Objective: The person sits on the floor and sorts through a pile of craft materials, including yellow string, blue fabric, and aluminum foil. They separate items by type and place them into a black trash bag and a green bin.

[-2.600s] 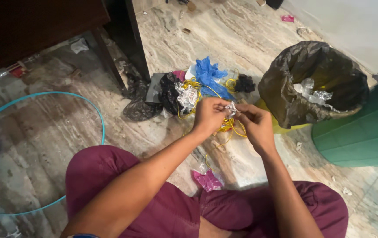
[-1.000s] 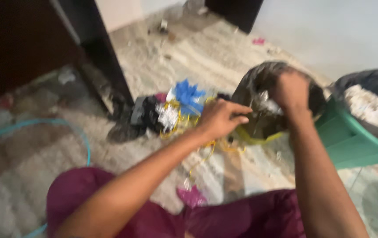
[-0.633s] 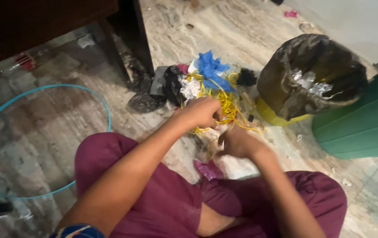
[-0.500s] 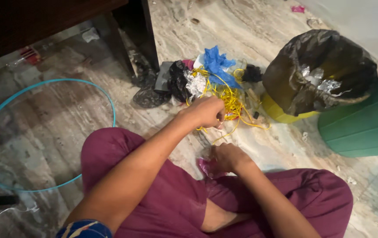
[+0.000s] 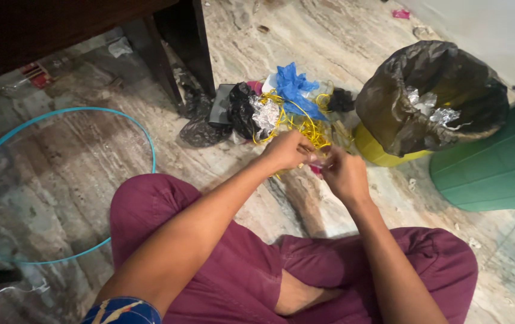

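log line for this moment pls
left hand: pinching pink wrapper | right hand: pinching same wrapper | near: yellow string, lined bin

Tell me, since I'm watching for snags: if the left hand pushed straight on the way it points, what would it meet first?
Probably the right hand, touching it around a small pink scrap; the left hand points right.

You wear loose maroon trousers (image 5: 221, 270) covering both legs. Your forearms are bare to the left hand (image 5: 285, 150) and right hand (image 5: 342, 175), and a blue patterned sleeve edge (image 5: 122, 311) with yellow marks shows just beside the trousers.
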